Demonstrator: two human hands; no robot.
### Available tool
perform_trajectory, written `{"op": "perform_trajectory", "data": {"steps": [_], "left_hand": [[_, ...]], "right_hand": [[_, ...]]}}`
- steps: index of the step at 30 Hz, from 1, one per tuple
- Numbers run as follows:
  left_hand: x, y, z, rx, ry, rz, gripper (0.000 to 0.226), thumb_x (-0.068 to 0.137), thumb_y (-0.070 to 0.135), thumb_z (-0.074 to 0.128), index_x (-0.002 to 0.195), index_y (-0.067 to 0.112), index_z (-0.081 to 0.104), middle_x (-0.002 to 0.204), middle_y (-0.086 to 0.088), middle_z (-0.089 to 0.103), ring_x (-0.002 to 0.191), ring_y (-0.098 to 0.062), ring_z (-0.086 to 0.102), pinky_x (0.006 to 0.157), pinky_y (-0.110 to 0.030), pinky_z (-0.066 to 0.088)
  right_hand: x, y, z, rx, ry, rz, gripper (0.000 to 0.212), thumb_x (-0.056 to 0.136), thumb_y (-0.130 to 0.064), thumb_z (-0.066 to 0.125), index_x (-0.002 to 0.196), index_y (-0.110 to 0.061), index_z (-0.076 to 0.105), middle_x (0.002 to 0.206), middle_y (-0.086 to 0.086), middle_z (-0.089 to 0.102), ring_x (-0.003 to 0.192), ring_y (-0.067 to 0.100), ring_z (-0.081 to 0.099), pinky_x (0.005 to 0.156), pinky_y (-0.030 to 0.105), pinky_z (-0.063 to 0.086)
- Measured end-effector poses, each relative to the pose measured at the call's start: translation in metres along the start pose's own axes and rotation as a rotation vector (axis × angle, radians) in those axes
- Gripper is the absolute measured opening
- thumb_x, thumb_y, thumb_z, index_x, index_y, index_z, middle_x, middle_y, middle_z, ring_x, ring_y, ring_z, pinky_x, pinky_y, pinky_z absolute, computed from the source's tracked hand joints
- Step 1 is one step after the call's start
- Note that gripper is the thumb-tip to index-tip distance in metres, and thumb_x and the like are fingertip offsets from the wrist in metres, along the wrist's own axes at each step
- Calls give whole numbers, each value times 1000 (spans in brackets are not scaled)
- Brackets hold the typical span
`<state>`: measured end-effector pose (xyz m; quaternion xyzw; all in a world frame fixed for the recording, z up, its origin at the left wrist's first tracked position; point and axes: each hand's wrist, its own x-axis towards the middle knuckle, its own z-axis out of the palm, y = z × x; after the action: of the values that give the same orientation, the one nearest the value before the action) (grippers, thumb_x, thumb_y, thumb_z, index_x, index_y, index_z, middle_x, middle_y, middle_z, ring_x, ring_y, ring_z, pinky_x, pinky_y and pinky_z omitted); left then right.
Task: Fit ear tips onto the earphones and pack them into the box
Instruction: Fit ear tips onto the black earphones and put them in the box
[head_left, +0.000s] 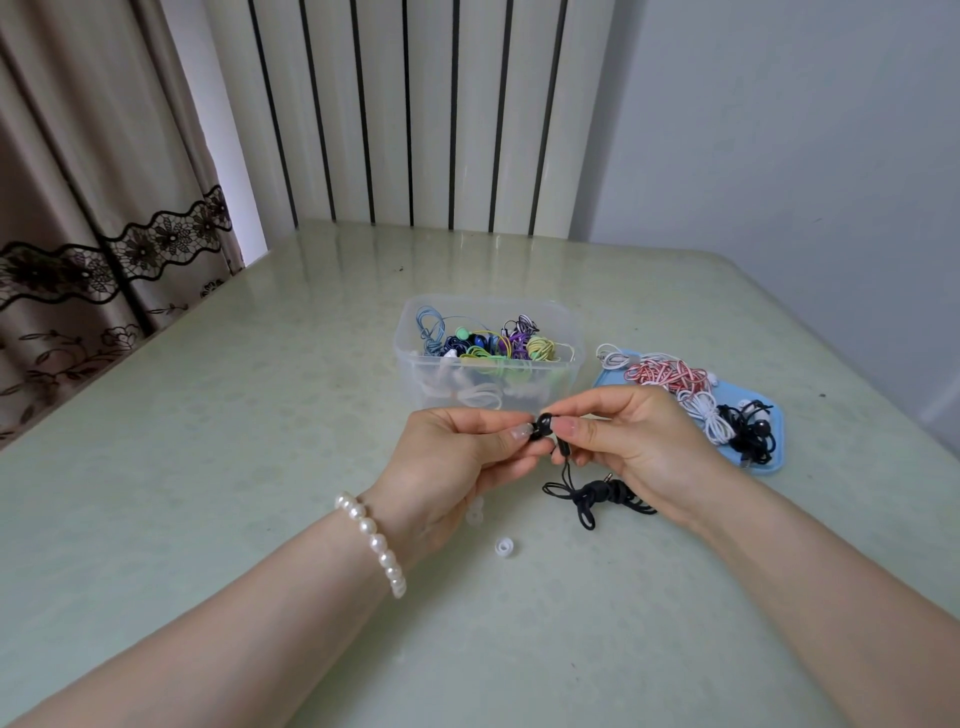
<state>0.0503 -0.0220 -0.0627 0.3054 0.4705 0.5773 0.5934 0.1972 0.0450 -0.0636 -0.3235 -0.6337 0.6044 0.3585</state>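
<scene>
A black earbud (544, 422) is held above the table between both hands. My left hand (457, 457) pinches its tip end with thumb and forefinger. My right hand (628, 441) pinches the earbud body from the right. Its black cable hangs down to a tied bundle (597, 493) lying on the table. A clear ear tip (504, 547) lies on the table just below my hands, and another clear ear tip (475, 512) shows partly under my left palm. Behind stands a clear plastic box (415, 353) holding several coloured bundled earphones.
A blue lid (769, 462) at the right carries red-white, white and black earphone bundles (696, 395). The pale green table (208, 467) meets a radiator at the back, a curtain at the left and a wall at the right.
</scene>
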Motion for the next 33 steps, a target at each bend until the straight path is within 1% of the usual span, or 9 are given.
{"op": "perform_trajectory", "data": {"steps": [6, 12, 15, 24, 28, 33], "left_hand": [[0, 0, 0, 5, -11, 5, 24, 81, -10, 54, 68, 2, 70, 68, -15, 71, 63, -15, 70, 64, -21, 56], [3, -2, -3, -33, 9, -14, 11, 83, -7, 56, 82, -3, 66, 71, -18, 71, 65, -17, 70, 64, -22, 56], [4, -1, -5, -70, 15, -35, 9, 82, -7, 56, 87, -6, 64, 73, -19, 70, 66, -19, 71, 63, -23, 57], [3, 2, -3, -114, 0, -88, 10, 82, -9, 54, 86, -4, 63, 72, -16, 71, 65, -18, 71, 62, -23, 57], [3, 1, -3, -120, -3, -100, 11, 82, -9, 54, 87, -4, 63, 73, -17, 71, 65, -18, 71, 62, -23, 57], [3, 2, -2, -123, -5, -108, 12, 82, -10, 53, 85, -4, 63, 71, -17, 71, 64, -18, 71, 61, -23, 57]], "right_hand": [[2, 2, -1, -22, 22, -21, 21, 57, -16, 68, 76, -8, 69, 60, 6, 67, 53, 15, 60, 53, 20, 44], [1, 2, -1, -21, 8, -10, 20, 58, -14, 66, 76, -6, 68, 59, 8, 68, 55, 16, 64, 51, 18, 46], [1, 1, -2, -3, 11, 0, 19, 59, -12, 65, 77, -4, 67, 59, 7, 68, 55, 16, 66, 51, 17, 48], [1, 1, 0, 51, 26, 17, 17, 61, -8, 63, 77, -2, 66, 57, 7, 67, 50, 15, 63, 52, 18, 48], [1, 1, 1, 55, 32, 27, 8, 69, 1, 60, 76, 0, 65, 55, 7, 66, 48, 15, 62, 51, 18, 48], [1, 0, 1, 64, 54, 39, 9, 73, 5, 59, 73, -2, 65, 53, 7, 65, 47, 14, 61, 50, 17, 46]]}}
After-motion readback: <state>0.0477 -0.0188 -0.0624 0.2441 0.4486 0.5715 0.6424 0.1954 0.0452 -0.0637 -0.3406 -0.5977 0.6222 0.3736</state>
